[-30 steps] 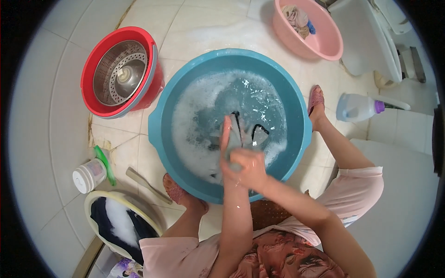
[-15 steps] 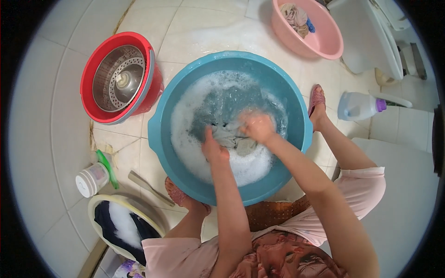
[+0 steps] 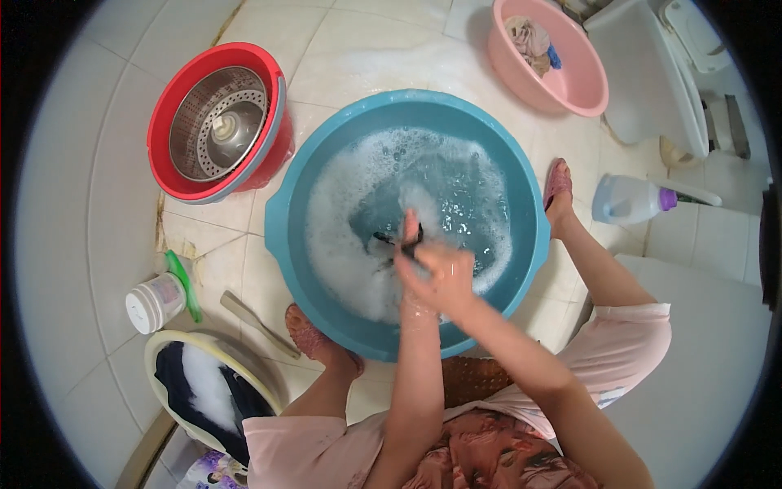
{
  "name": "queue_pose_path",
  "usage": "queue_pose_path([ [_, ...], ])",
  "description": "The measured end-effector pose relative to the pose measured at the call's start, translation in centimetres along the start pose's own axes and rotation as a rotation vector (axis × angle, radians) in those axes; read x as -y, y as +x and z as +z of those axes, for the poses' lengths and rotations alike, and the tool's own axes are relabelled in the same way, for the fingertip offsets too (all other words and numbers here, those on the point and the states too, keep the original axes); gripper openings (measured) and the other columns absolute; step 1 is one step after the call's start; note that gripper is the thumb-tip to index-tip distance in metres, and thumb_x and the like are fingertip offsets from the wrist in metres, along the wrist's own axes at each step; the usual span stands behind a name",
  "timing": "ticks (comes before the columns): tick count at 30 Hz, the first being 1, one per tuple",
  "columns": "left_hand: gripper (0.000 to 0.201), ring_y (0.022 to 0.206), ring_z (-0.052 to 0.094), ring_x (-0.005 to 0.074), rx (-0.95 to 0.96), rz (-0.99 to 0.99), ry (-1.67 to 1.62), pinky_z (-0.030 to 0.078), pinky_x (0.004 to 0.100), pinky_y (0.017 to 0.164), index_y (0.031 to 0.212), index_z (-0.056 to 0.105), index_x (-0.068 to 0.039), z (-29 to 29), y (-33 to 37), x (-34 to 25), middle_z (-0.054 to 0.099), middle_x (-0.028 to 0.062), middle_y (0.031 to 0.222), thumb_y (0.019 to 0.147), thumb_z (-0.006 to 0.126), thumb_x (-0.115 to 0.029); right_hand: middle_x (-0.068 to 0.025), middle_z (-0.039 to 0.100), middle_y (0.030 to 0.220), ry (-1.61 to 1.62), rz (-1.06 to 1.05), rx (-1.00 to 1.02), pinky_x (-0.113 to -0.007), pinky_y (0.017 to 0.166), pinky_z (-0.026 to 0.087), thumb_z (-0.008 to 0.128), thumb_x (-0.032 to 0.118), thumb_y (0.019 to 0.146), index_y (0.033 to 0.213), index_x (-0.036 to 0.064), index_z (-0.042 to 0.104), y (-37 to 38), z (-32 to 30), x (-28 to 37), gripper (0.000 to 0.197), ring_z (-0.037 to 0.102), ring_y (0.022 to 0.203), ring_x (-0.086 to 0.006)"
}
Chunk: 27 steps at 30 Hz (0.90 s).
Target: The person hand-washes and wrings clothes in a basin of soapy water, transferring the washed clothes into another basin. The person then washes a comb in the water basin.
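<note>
Both my hands are over the soapy water of a large blue basin (image 3: 285,281) on the floor between my feet. My left hand (image 3: 409,230) has a finger or thumb pointing up, and its other fingers are partly hidden. It seems closed on a small dark wet cloth (image 3: 414,242), whose ends show beside it. Crossing in front from the right, my right hand (image 3: 448,273) is smeared by motion and touches or nearly touches the left one. White foam (image 3: 338,191) rings the water, which hides anything below.
At the left stand a red spin bucket (image 3: 285,143) with a metal basket, a white tub (image 3: 155,303) and a cream basin (image 3: 155,342) of dark foamy clothes (image 3: 175,379). A pink basin (image 3: 588,94) holding cloths (image 3: 529,41) and a detergent bottle (image 3: 627,200) are at the right.
My right hand has moved left and nearer me, to my left hand. The grey cloth between my hands is out of sight, and a dark cloth shows at the left hand.
</note>
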<state>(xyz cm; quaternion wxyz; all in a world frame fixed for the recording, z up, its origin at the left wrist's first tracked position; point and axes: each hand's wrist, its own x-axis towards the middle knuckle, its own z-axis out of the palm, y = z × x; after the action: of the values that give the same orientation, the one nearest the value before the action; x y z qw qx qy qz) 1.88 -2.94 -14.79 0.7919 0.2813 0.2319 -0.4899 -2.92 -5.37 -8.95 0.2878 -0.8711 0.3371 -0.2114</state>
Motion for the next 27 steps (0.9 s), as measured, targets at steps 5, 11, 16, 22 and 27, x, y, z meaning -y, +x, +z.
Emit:
queue_pose_path([
  [5,0.04,0.089,0.055,0.0139,-0.172,-0.011,0.298,0.047,0.0278,0.074,0.108,0.054,-0.001,3.3,-0.6,-0.7,0.057,0.0057,0.098,0.087,0.059,-0.035,-0.014,0.06,0.076,-0.144,0.24,-0.011,-0.035,0.057,0.046,0.063,0.025,0.079,0.083,0.0042,0.058,6.0,-1.6,-4.7,0.022,0.059,0.066,-0.0299],
  [11,0.058,0.092,0.057,0.0173,0.249,0.212,0.872,0.047,0.0301,0.077,0.115,0.051,-0.004,6.4,-3.3,-3.6,0.061,0.0099,0.101,0.066,0.076,-0.024,-0.0032,0.057,0.083,0.589,0.269,0.213,-0.027,0.078,0.043,0.058,0.024,0.087,0.106,0.0038,0.052,4.9,-7.6,-2.7,0.028,0.056,0.083,-0.0135],
  [16,0.038,0.09,0.054,0.0114,0.212,0.075,0.786,0.044,0.0276,0.081,0.108,0.056,-0.003,9.6,-5.0,-2.5,0.06,0.0051,0.098,0.074,0.069,-0.011,-0.0117,0.048,0.122,1.049,0.3,-0.111,-0.038,0.096,0.036,0.032,0.054,0.091,0.132,0.0063,0.033,4.4,-7.0,-2.4,0.063,0.048,0.108,-0.0242],
  [22,0.034,0.089,0.049,0.0075,0.425,0.066,-0.07,0.041,0.0241,0.08,0.108,0.054,-0.004,14.3,-6.6,0.3,0.053,-0.0001,0.098,0.079,0.068,-0.014,-0.0124,0.038,0.137,1.095,0.598,0.165,-0.037,0.098,0.037,0.028,0.059,0.09,0.139,0.0097,0.024,2.6,-5.9,-6.0,0.069,0.043,0.117,-0.0243],
  [27,0.05,0.092,0.053,0.0122,0.131,0.189,0.227,0.044,0.0272,0.081,0.12,0.047,-0.007,7.4,-1.8,-6.1,0.053,0.0042,0.109,0.075,0.07,-0.009,-0.0152,0.049,0.124,1.447,0.823,0.889,-0.036,0.082,0.049,0.055,0.053,0.081,0.132,-0.0021,0.032,2.6,-7.2,-12.2,0.078,0.054,0.106,-0.0231],
])
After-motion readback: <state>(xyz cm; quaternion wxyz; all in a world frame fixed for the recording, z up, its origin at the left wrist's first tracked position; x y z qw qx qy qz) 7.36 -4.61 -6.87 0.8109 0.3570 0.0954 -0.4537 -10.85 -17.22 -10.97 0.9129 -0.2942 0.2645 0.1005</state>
